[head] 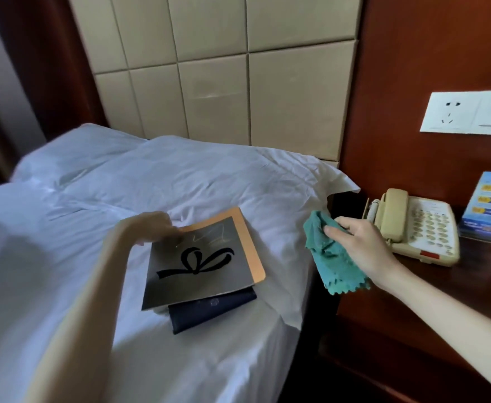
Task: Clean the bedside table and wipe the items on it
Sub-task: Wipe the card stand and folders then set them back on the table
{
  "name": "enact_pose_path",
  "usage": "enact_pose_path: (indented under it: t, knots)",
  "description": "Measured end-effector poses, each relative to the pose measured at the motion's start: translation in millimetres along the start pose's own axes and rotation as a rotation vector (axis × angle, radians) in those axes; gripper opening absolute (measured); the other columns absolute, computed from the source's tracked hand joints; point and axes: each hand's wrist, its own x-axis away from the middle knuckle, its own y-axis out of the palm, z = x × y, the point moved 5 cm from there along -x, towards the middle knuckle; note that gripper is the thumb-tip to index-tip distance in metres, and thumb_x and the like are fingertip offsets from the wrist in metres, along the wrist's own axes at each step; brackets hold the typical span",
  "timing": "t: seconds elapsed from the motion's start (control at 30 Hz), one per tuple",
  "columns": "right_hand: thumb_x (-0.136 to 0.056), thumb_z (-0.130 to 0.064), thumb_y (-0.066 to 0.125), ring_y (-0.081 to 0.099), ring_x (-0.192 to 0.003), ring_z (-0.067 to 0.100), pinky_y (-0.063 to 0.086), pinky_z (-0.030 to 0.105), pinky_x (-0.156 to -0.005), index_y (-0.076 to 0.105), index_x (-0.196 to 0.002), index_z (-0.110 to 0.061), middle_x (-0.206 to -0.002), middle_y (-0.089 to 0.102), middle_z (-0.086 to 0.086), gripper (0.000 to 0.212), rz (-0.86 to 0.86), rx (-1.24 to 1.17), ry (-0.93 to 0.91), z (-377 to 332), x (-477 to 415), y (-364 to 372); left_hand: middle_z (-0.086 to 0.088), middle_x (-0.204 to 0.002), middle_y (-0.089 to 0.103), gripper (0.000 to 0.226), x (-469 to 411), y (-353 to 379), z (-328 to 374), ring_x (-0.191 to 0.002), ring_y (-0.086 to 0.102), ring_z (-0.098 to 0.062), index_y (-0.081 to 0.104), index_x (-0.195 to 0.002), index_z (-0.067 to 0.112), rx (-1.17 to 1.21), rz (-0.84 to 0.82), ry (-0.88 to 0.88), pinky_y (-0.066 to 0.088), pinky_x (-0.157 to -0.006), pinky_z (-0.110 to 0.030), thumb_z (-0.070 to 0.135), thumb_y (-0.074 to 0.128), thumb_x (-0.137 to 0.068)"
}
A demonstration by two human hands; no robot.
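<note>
Bare forearms (pixel 93 301) lead to the bare left hand (pixel 151 226) and right hand (pixel 357 242).

The bedside table (pixel 485 263) is glossy red-brown wood, the telephone (pixel 412 228) smooth beige plastic, the teal cloth (pixel 325 254) soft and nappy, the left sheet (pixel 180 184) creased white fabric, the booklet (pixel 200 257) matt grey paper, and the far headboard (pixel 209 68) smooth padded leatherette.

No legible word anywhere.
Card (pixel 198 257), centre: black brush-drawn bow sign. Faint gold script at bow's 12 o'clock, upside down, unreadable.
Folder (pixel 212 312), under card at 6 o'clock: small round embossed emblem, detail too fine.
Phone (pixel 412 228), 3 o'clock of card: keypad markings and label strips blurred.
Leaflet (pixel 489 205), far 3 o'clock: blue, three yellow badges with lines of print, all blurred.
</note>
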Motion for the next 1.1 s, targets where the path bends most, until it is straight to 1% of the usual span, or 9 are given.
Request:
enact_pose_path:
  t: [0.1,0.27,0.4,0.53,0.63,0.7,0.87,0.97,1.1]
  knots:
    - [-0.090,-0.024,0.060,0.055,-0.053,0.013,0.039,0.030,-0.052,0.058,-0.059,-0.015,-0.053,0.056,-0.001,0.033,-0.001,-0.006,-0.003,-1.3,-3.5,4.2,-0.004,-0.104,0.058,0.038,-4.4,2.5,-11.3,-0.099,0.056,-0.021,0.063,-0.099,0.014,0.141,-0.074,-0.009,0.053,-0.075,-0.031,0.048,0.063,-0.084]
    - [-0.090,-0.025,0.060,0.060,-0.062,0.026,0.042,0.039,-0.059,0.064,-0.069,-0.008,-0.069,0.064,0.022,0.028,-0.003,-0.006,-0.003,-2.5,-4.5,7.5,-0.008,-0.078,0.065,0.027,-3.7,-16.1,-0.8,-0.073,0.058,-0.020,0.069,-0.084,0.005,0.201,0.056,0.160,0.042,-0.062,-0.027,0.032,0.071,-0.081]
    - [-0.091,-0.023,0.060,0.065,-0.068,0.036,0.046,0.044,-0.061,0.066,-0.071,-0.008,-0.073,0.067,0.020,0.026,0.001,-0.008,0.006,-6.2,-6.2,5.1,-0.008,-0.076,0.067,0.017,10.6,-34.0,8.0,-0.064,0.063,-0.014,0.066,-0.083,0.011,0.571,0.105,0.274,0.048,-0.052,-0.021,0.027,0.069,-0.084]
    - [-0.090,-0.023,0.061,0.062,-0.064,0.025,0.044,0.039,-0.061,0.065,-0.068,-0.011,-0.067,0.066,0.013,0.025,0.049,-0.042,0.014,-13.1,-7.9,-4.0,-0.008,-0.073,0.062,0.018,33.1,-48.9,27.2,-0.062,0.056,-0.016,0.062,-0.080,0.011,0.765,0.162,0.419,0.040,-0.052,-0.023,0.027,0.070,-0.083]
    - [-0.088,-0.026,0.061,0.062,-0.069,0.040,0.046,0.048,-0.063,0.063,-0.077,0.000,-0.078,0.065,0.028,0.029,0.114,-0.076,0.003,-16.7,-7.1,-18.0,-0.012,-0.071,0.056,0.014,45.2,-54.1,49.9,-0.063,0.050,-0.020,0.059,-0.075,0.013,0.929,0.199,0.496,0.033,-0.052,-0.026,0.020,0.071,-0.080]
    - [-0.087,-0.027,0.060,0.061,-0.075,0.046,0.049,0.054,-0.066,0.065,-0.078,-0.002,-0.080,0.066,0.027,0.027,0.182,-0.079,-0.006,-19.4,-5.9,-30.9,-0.016,-0.074,0.054,0.016,51.4,-49.8,72.3,-0.066,0.049,-0.023,0.058,-0.071,0.015,1.011,0.212,0.522,0.033,-0.055,-0.027,0.015,0.068,-0.083]
    - [-0.089,-0.024,0.058,0.047,-0.053,0.013,0.036,0.029,-0.051,0.048,-0.064,-0.003,-0.056,0.049,0.007,0.034,0.468,0.119,-0.063,-31.1,2.0,-76.0,-0.012,-0.068,0.049,0.019,64.9,-11.4,148.1,-0.059,0.046,-0.020,0.053,-0.072,0.011,1.017,0.256,0.580,0.034,-0.048,-0.024,0.013,0.065,-0.087]
    - [-0.089,-0.025,0.059,0.052,-0.051,0.005,0.035,0.015,-0.042,0.055,-0.069,-0.010,-0.058,0.056,-0.003,0.026,0.591,0.310,-0.111,-42.6,11.6,-100.5,-0.005,-0.064,0.049,0.021,71.8,12.2,186.9,-0.058,0.046,-0.018,0.050,-0.076,0.005,0.995,0.305,0.600,0.037,-0.048,-0.028,0.018,0.063,-0.087]
    - [-0.087,-0.020,0.063,0.061,-0.073,0.017,0.049,0.035,-0.058,0.066,-0.090,-0.016,-0.080,0.066,0.000,0.006,0.556,0.442,-0.130,-45.5,22.0,-108.0,-0.001,-0.065,0.049,0.024,83.6,33.5,235.5,-0.062,0.046,-0.014,0.044,-0.071,0.012,1.018,0.328,0.628,0.037,-0.056,-0.029,0.020,0.060,-0.087]
